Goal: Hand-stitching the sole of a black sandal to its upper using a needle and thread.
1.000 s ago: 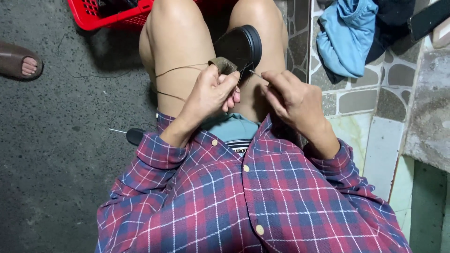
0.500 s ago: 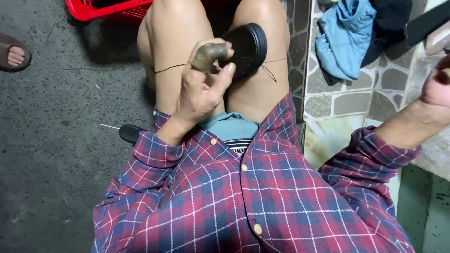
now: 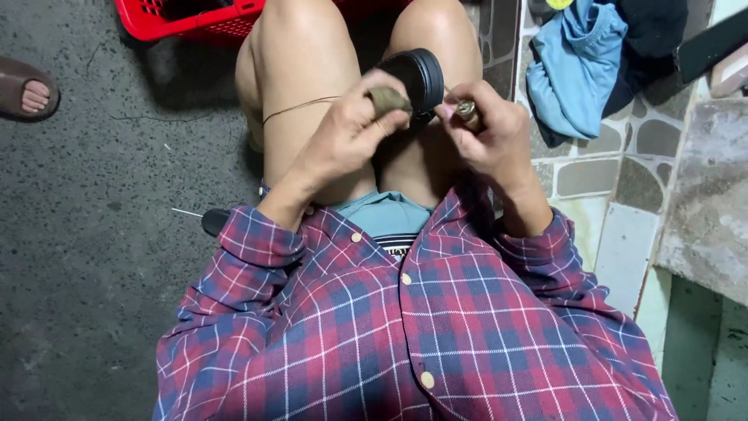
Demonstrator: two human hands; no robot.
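Note:
I sit with bare knees apart, looking down past a red and blue plaid shirt. My left hand (image 3: 352, 129) grips a small olive-brown piece (image 3: 388, 99) that lies against a black rounded shoe sole (image 3: 419, 76) held between my thighs. A thin tan thread (image 3: 300, 107) runs from that piece leftward across my left thigh. My right hand (image 3: 487, 139) is just right of the sole, its fingertips pinched on a small metal-tipped tool (image 3: 467, 110). The two hands are close together, almost touching.
A red plastic basket (image 3: 183, 17) stands on the grey concrete floor beyond my left knee. Another person's sandalled foot (image 3: 27, 90) is at the far left. Blue cloth (image 3: 573, 66) lies on the tiled step at right. A dark-handled awl (image 3: 209, 220) lies by my left elbow.
My right hand, stretched far out to the right half a second ago, has come back beside the sole, now holding the small tool. My left hand stayed on the brown piece.

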